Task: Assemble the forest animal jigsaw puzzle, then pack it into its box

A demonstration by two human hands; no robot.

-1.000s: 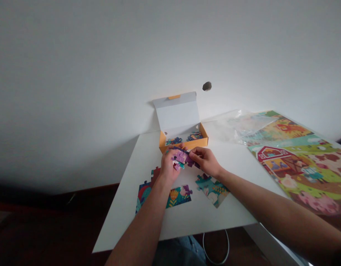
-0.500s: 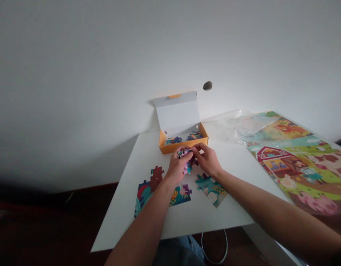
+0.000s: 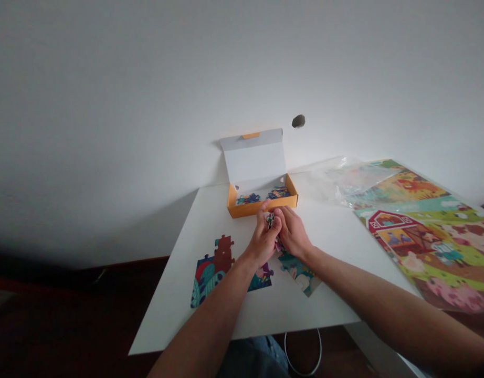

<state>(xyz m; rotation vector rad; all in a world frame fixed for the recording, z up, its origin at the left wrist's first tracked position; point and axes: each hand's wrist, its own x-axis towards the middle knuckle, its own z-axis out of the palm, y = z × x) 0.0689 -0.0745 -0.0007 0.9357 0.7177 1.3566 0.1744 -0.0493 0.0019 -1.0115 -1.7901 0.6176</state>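
Note:
My left hand (image 3: 264, 239) and my right hand (image 3: 292, 231) meet over the white table, fingers wrapped round a bunch of loose puzzle pieces (image 3: 270, 220) that is mostly hidden between them. Just behind them stands an orange box (image 3: 248, 210) with its lid raised, holding two piles of puzzle pieces. Joined pieces with a brown and teal picture (image 3: 210, 273) lie left of my left forearm. Another section (image 3: 261, 281) is partly covered by that forearm. A teal section with a white animal (image 3: 303, 275) lies partly under my right hand and wrist.
Crumpled clear plastic (image 3: 336, 181) lies at the back right of the table (image 3: 167, 310). Beside it are colourful farm and animal picture sheets (image 3: 434, 247) along the right side. The wall (image 3: 147, 105) rises right behind the box. A white cable loop hangs below the front edge.
My hands have closed together round the pieces, and my left hand has shifted right. Fewer of the held pieces show now. The view has moved slightly.

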